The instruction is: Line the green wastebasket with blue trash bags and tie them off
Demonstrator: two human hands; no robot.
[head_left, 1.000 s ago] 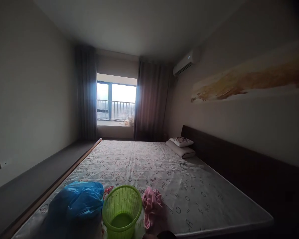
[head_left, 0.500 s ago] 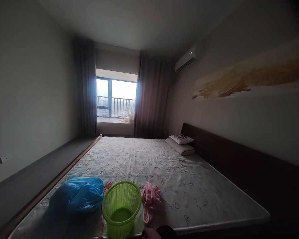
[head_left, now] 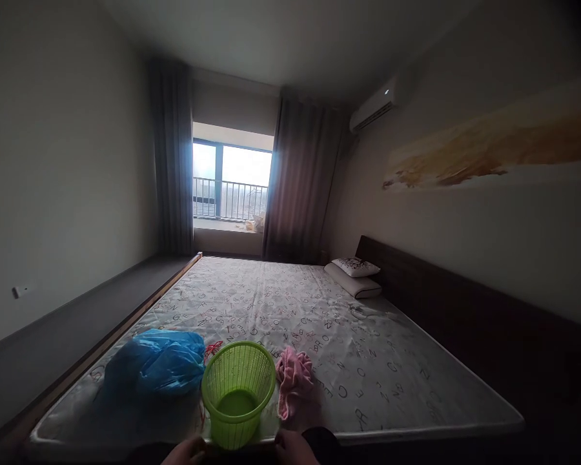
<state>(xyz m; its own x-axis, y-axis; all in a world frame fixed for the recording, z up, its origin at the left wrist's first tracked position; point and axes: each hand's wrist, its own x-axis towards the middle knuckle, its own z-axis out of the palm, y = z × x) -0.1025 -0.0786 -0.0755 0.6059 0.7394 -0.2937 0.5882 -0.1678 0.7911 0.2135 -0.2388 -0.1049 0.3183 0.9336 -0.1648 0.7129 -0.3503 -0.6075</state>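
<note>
A green slatted plastic basket [head_left: 239, 423] stands at the near edge of the mattress, and its inside looks bare. Low in the view, my left hand [head_left: 186, 451] is at the basket's lower left with fingers curled in. On the other side, my right hand [head_left: 294, 448] is closed just below a crumpled pink cloth [head_left: 295, 381]. Whatever the fingers of either hand pinch is too dark and small to make out. Left of the basket lies a rumpled blue plastic bag [head_left: 159, 361], with a red string [head_left: 213, 349] beside it.
The letter-printed mattress [head_left: 281, 310] fills the middle. A folded pillow and a patterned cushion [head_left: 356, 266] rest by the dark headboard [head_left: 430, 278]. Beyond are grey curtains [head_left: 297, 174] and a window [head_left: 244, 171]. A wooden bed rail [head_left: 140, 314] runs along the left.
Both hands have come further into view at the bottom, the left one most. The camera view has shifted slightly. Basket, bag and cloth keep their places on the mattress.
</note>
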